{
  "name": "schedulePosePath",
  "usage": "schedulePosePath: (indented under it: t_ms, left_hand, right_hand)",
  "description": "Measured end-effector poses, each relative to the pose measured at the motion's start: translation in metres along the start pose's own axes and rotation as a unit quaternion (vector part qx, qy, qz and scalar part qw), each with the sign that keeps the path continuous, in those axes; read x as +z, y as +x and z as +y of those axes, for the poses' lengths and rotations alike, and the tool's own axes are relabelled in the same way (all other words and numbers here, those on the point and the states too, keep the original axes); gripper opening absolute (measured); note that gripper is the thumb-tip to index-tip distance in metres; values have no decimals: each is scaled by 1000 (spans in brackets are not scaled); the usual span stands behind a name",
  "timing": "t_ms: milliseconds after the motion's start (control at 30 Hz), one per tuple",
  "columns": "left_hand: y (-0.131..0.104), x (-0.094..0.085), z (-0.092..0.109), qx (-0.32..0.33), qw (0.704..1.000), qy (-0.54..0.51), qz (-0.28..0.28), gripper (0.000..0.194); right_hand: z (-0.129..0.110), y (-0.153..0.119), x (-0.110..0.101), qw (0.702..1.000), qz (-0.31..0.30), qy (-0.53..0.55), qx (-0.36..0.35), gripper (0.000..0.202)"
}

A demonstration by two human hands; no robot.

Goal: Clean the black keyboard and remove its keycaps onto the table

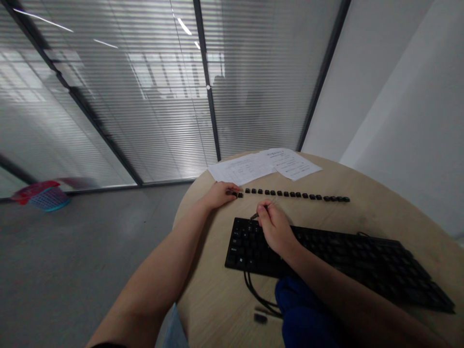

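Note:
My left hand (220, 194) rests on the table at the left end of a row of small black keycaps (278, 193). Its thumb and fingertips close around a keycap (235, 194) there, with another just beside it. Over the upper left part of a black keyboard (340, 251), my right hand (274, 227) grips a slim dark tool (254, 215). The tool slants down to the left, its tip at the top row of keys. Its exact kind is too small to make out, and my hand hides part of the keyboard.
Printed paper sheets (250, 166) lie beyond the keycaps on the round wooden table (210, 285). A black cable (255, 292) loops below the keyboard near a small dark blurred piece (260, 318). A red and blue basket (47, 195) stands on the floor, left.

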State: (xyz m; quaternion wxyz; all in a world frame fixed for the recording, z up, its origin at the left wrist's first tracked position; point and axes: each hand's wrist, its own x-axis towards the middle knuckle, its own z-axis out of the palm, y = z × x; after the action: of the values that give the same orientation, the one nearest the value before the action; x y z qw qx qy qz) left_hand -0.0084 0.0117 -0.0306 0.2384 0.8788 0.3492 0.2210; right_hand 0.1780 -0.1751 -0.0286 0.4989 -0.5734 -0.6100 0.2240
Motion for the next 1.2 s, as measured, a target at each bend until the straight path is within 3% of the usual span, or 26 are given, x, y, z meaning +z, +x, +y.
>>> schedulePosePath:
  t_ms: [267,367,467,533,700,800,967,1200]
  left_hand:
    - [-1,0,-1,-2,1000,0,0,41]
    - [-3,-5,7,12,1000,13,23,44]
    - [-7,-11,22,25,999,1,41,35]
    - [-10,-14,33,23,999,-37,6,26]
    - [-17,-15,57,39,970,-123,-205,19]
    - [-17,-10,59,45,951,-125,-278,19]
    - [-16,-3,52,31,944,-121,-305,30]
    - [-15,-3,51,33,935,-143,-324,28]
  right_hand:
    - [-2,0,-1,1000,2,-2,9,28]
    - [0,0,-1,1000,3,3,5,28]
    - [2,0,-1,1000,0,2,2,28]
    - [2,0,-1,1000,-3,-12,3,28]
    - [0,3,-3,999,-12,-36,6,28]
    - [-1,5,-3,999,-24,-49,3,28]
    - [7,6,-4,995,-90,-35,10,28]
    - [6,5,-8,988,-138,-63,-3,26]
